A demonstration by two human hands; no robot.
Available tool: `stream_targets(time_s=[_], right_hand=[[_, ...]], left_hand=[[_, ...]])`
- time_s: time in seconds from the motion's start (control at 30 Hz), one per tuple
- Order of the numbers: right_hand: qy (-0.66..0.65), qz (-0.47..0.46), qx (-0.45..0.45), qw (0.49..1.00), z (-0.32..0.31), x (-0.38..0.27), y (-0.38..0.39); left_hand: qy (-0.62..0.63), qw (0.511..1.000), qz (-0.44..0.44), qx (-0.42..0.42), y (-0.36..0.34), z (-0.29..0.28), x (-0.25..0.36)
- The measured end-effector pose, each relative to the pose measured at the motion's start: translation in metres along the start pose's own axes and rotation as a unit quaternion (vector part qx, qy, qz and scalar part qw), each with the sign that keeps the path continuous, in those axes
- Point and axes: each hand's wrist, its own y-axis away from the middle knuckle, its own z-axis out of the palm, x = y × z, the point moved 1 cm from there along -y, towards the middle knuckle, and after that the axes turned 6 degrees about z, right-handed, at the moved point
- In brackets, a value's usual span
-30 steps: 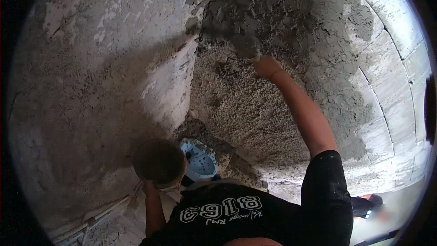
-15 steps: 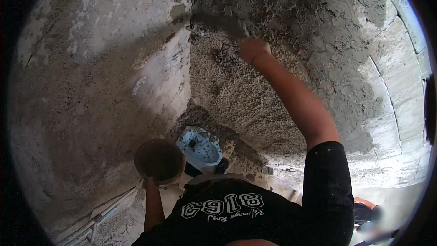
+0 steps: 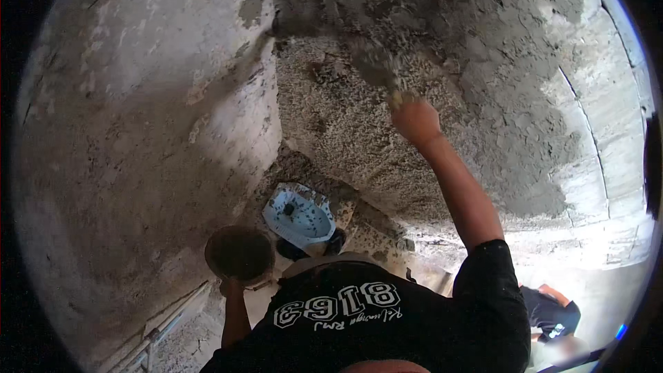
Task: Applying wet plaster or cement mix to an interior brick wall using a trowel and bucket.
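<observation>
My right hand (image 3: 416, 122) grips the handle of a mortar-smeared trowel (image 3: 373, 63), its blade motion-blurred against the wall, where dark wet mortar (image 3: 435, 0) meets rough, pebbly surface (image 3: 331, 117). My right arm reaches up and forward. Low on the left, my left hand (image 3: 232, 287) grips a round bucket (image 3: 239, 252) at its near rim; its dark inside shows, though the fingers are partly hidden. Beside the bucket, a pale blue squat toilet (image 3: 304, 221) spattered with mortar sits at the foot of the corner.
A pale, patchy wall (image 3: 124, 131) rises on the left, with pipes (image 3: 166, 328) low along it. On the right is a lighter cracked wall (image 3: 604, 179). A co-worker in a dark shirt (image 3: 549, 314) is at the lower right. My dark shoes show beside the toilet.
My right hand with the trowel went up and left, then came back down and to the right. The bucket sits slightly lower, and more of the co-worker shows.
</observation>
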Motion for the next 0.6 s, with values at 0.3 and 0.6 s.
stream_targets(time_s=[0.3,0.6], right_hand=[[-0.072,0.052,0.143,0.986,0.037,0.001,-0.034],[-0.079,-0.244,0.029,0.966,0.188,-0.026,0.081]], left_hand=[[-0.128,0.976,0.138,0.109,-0.003,0.004,-0.024],[-0.024,0.981,0.038,0.188,0.006,-0.008,0.006]])
